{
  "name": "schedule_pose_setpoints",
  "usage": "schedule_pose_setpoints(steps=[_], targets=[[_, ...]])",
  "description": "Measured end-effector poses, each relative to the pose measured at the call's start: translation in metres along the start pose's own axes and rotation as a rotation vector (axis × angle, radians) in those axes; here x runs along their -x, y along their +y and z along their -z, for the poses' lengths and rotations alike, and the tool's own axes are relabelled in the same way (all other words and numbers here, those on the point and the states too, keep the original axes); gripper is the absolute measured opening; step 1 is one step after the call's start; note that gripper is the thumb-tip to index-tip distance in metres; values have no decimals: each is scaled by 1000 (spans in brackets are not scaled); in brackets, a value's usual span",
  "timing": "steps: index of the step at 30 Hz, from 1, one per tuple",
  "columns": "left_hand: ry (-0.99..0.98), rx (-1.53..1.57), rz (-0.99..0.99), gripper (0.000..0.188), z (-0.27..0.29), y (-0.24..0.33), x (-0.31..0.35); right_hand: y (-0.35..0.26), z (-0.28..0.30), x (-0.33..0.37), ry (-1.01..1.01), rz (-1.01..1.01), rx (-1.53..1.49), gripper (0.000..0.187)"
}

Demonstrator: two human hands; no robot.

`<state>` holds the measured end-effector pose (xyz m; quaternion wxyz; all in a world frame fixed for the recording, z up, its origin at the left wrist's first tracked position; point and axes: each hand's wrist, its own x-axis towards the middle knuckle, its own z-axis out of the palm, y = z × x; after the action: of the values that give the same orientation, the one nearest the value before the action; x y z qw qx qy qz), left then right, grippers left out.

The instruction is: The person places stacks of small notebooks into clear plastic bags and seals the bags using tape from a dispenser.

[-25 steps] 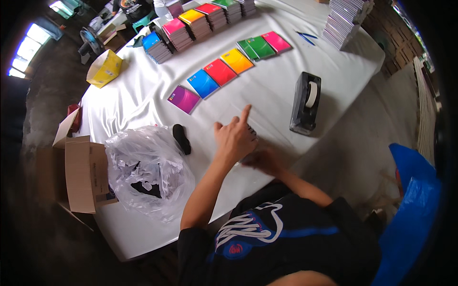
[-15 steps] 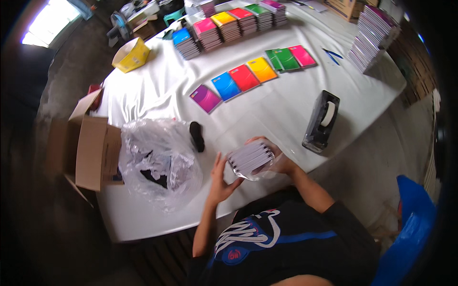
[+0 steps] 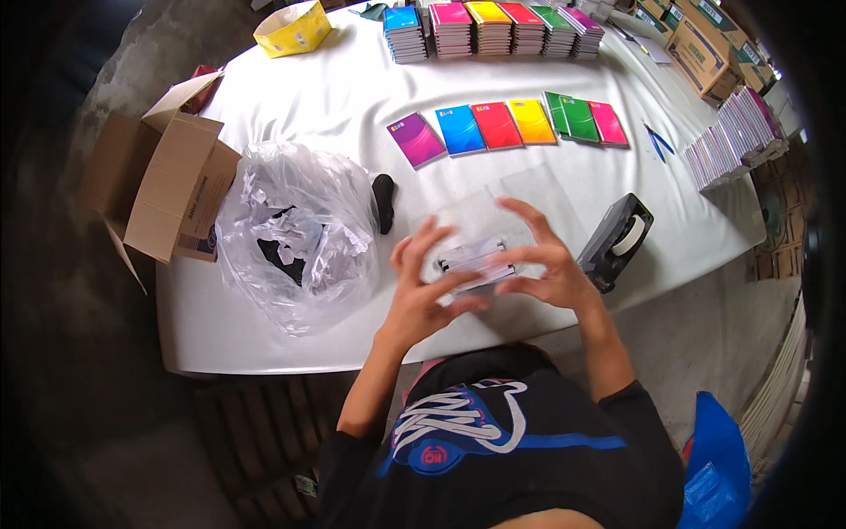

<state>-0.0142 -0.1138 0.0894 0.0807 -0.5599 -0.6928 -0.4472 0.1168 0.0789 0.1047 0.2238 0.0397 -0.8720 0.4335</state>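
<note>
A small stack of what look like spiral notebooks (image 3: pixel 476 256) lies near the table's front edge, their pale page edges and dark binding ends showing. Clear plastic wrap (image 3: pixel 542 189) surrounds the stack and spreads flat behind it. Over its left side, my left hand (image 3: pixel 425 286) hovers with fingers spread and slightly blurred. My right hand (image 3: pixel 553 263) is likewise spread above the right side, its fingers covering part of the stack. Neither hand grips anything. Right of it stands a black tape dispenser (image 3: pixel 608 245) with a pale roll.
A plastic bag of paper scraps (image 3: pixel 352 264) and an open cardboard box (image 3: pixel 172 189) occupy the left. A black object (image 3: pixel 383 203) lies beside the bag. Beyond are a row of colourful notebooks (image 3: pixel 498 125), notebook stacks (image 3: pixel 493 37), blue-handled pliers (image 3: pixel 656 141) and a yellow container (image 3: pixel 293 31).
Both hands have let go of the wrapped stack and spread above it; the stack now rests on the table. The whole view has shifted and turned.
</note>
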Motion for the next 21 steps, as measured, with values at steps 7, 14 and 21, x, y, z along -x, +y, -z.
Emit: schedule_pose_setpoints(steps=[7, 14, 21], targets=[[3, -50, 270, 92, -35, -13, 92, 43, -22, 70, 72, -249, -177, 77], [-140, -10, 101, 89, -35, -30, 85, 48, -23, 45, -304, 29, 269, 75], [-478, -167, 75, 78, -19, -22, 36, 47, -7, 18, -628, 103, 404, 77]])
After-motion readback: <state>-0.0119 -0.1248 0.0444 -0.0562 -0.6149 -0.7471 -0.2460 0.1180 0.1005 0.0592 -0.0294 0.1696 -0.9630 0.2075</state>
